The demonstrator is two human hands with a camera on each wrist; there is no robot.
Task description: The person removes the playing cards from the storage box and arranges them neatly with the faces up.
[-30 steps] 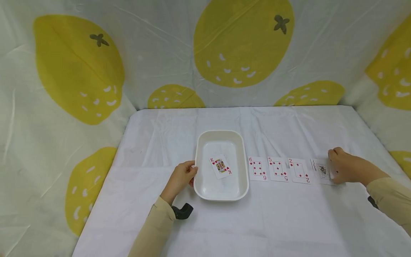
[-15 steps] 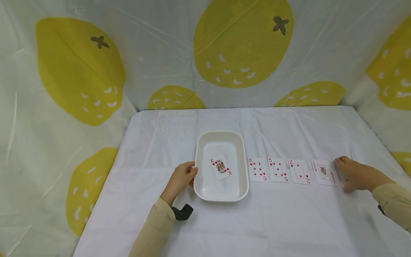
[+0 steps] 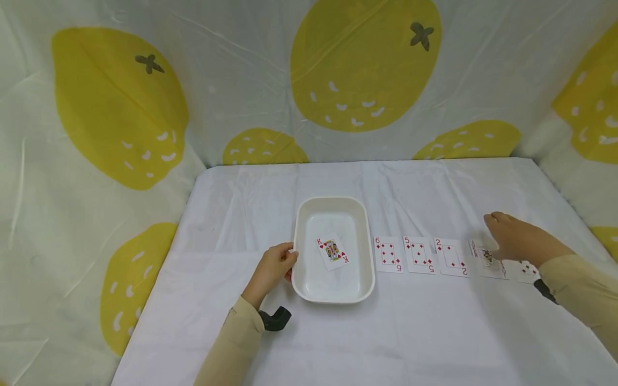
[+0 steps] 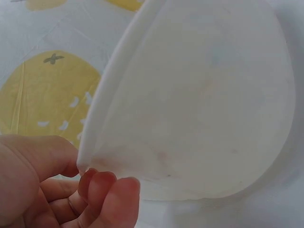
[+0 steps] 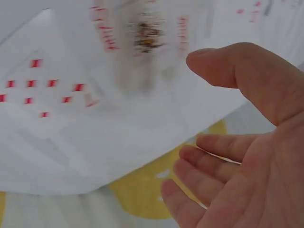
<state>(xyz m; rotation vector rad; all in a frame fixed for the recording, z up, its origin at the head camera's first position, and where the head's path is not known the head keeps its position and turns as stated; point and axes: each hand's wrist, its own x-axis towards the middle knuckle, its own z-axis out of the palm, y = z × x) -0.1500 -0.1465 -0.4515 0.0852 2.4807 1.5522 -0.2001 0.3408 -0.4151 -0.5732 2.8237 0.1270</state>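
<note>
My left hand [image 3: 269, 269] pinches the left rim of a white plastic tray [image 3: 333, 292]; in the left wrist view the fingers [image 4: 121, 202] bend around the edge. A king of hearts [image 3: 332, 251] lies face up inside that tray. Over the right end of a row of playing cards hovers my right hand [image 3: 526, 238], thumb and fingers spread with nothing between them. Beneath it lies a joker [image 3: 488, 268], partly covered. A diamond card [image 3: 527, 272] to its right is mostly hidden by the hand; the right wrist view shows its several red pips [image 5: 31, 83].
From the tray rightward lie the six [image 3: 388, 254], five [image 3: 419, 255] and two of diamonds [image 3: 451, 257], face up and apart. A white cloth [image 3: 367, 343] covers the table. Behind stands a curtain [image 3: 260, 64] printed with lemons.
My right hand first slid right and put down the diamond card beside the joker. It then let go, rose and moved back left over the joker. The left hand and tray stayed put.
</note>
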